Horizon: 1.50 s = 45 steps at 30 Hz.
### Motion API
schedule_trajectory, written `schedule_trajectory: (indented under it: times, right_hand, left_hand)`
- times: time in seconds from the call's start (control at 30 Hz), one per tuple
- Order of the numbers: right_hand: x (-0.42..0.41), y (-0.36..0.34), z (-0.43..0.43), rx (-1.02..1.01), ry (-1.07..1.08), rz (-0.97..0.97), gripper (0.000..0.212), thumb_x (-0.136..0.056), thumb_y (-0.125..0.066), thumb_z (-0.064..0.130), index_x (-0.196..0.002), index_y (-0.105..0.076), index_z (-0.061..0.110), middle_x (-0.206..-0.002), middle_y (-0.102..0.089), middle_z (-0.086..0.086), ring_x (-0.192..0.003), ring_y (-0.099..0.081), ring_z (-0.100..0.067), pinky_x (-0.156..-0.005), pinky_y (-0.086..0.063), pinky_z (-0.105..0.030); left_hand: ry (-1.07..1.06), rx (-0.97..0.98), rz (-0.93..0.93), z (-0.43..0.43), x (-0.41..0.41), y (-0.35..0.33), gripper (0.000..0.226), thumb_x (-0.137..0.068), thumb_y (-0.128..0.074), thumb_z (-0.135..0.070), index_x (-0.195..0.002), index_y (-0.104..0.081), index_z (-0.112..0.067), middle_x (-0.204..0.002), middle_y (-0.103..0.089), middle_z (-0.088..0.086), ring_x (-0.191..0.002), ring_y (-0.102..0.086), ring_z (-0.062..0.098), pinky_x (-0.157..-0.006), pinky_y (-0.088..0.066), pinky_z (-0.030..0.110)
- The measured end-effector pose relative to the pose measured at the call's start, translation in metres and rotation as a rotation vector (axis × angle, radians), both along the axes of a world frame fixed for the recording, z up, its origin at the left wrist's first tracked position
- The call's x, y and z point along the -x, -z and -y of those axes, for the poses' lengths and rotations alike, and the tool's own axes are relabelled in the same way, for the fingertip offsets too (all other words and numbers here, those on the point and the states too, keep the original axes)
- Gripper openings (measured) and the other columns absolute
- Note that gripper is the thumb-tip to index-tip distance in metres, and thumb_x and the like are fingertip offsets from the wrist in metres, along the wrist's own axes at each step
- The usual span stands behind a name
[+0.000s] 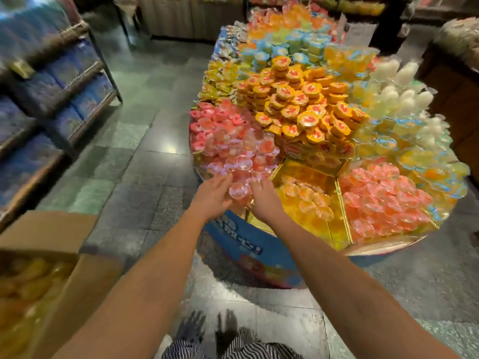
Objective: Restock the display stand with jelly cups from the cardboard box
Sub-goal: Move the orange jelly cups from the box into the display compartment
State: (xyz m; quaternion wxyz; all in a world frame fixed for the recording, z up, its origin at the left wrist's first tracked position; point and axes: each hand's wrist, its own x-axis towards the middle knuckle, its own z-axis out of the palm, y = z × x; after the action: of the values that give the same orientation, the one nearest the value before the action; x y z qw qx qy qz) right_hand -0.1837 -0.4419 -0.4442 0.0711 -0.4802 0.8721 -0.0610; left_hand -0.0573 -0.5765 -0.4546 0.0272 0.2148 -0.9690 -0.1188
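Striped trousers (233,345) occupy the lower edge of the view; the open cardboard box (51,255) of yellow jelly cups (28,283) stands at lower left. Both arms extend to the display stand (248,244). Left hand (212,196) and right hand (264,200), fingers loosely spread, cup a cluster of pink jelly cups (239,189) at the near edge of the pink compartment. Risk: the pile is heaped above the rim, so careless pressure could roll cups onto the floor or over the gold divider (274,172).

Head view, forward and down, close over display stand (259,244).
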Motion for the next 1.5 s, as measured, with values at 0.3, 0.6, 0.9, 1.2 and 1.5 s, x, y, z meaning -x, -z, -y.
schedule_trajectory:
  times: [0.3, 0.6, 0.9, 1.2, 1.5]
  right_hand:
    - [-0.183, 0.015, 0.143, -0.073, -0.278, 0.11, 0.076, -0.096, -0.055, 0.039, -0.153, -0.016, 0.009, -0.155, -0.02, -0.022, -0.144, -0.017, -0.035, -0.118, -0.016, -0.04]
    - [-0.337, 0.026, 0.261, -0.135, -0.399, 0.18, 0.063, -0.094, -0.053, 0.029, -0.149, -0.027, 0.01, -0.153, -0.024, -0.022, -0.143, -0.017, -0.037, -0.117, -0.021, -0.048]
    - [-0.436, 0.057, 0.322, -0.292, -0.609, 0.223, 0.061, -0.097, -0.052, 0.026, -0.15, -0.026, 0.012, -0.154, -0.022, -0.018, -0.144, -0.016, -0.037, -0.116, -0.022, -0.049]
    - [-0.5, 0.116, 0.366, -0.514, -0.938, 0.174, 0.058, -0.098, -0.05, 0.032, -0.147, -0.028, 0.011, -0.149, -0.031, -0.019, -0.135, -0.031, -0.035, -0.106, -0.032, -0.042]
    - [-0.522, 0.189, 0.409, -0.73, -1.193, 0.106, 0.059, -0.097, -0.05, 0.033, -0.147, -0.03, 0.011, -0.148, -0.03, -0.019, -0.134, -0.03, -0.038, -0.106, -0.032, -0.043]
  left_hand:
    - [-0.342, -0.077, 0.072, 0.094, -0.208, 0.003, 0.063, -0.094, -0.057, -0.035, -0.149, -0.035, -0.014, -0.155, -0.029, 0.008, -0.141, -0.029, 0.025, -0.113, -0.026, 0.039]
    - [-0.606, -0.137, 0.103, 0.178, -0.383, 0.016, 0.06, -0.095, -0.053, -0.03, -0.15, -0.029, -0.025, -0.157, -0.025, 0.004, -0.142, -0.025, 0.025, -0.115, -0.024, 0.046]
    - [-0.891, -0.241, 0.123, 0.199, -0.503, 0.055, 0.058, -0.095, -0.05, -0.036, -0.149, -0.034, -0.023, -0.154, -0.03, 0.007, -0.143, -0.025, 0.026, -0.117, -0.025, 0.042]
    - [-1.198, -0.416, 0.155, 0.191, -0.567, 0.116, 0.06, -0.094, -0.043, -0.051, -0.146, -0.038, -0.022, -0.148, -0.039, 0.008, -0.14, -0.03, 0.03, -0.114, -0.029, 0.044]
    - [-1.537, -0.78, 0.119, 0.169, -0.564, 0.192, 0.064, -0.094, -0.053, -0.036, -0.151, -0.027, -0.024, -0.151, -0.03, 0.008, -0.143, -0.02, 0.033, -0.116, -0.025, 0.047]
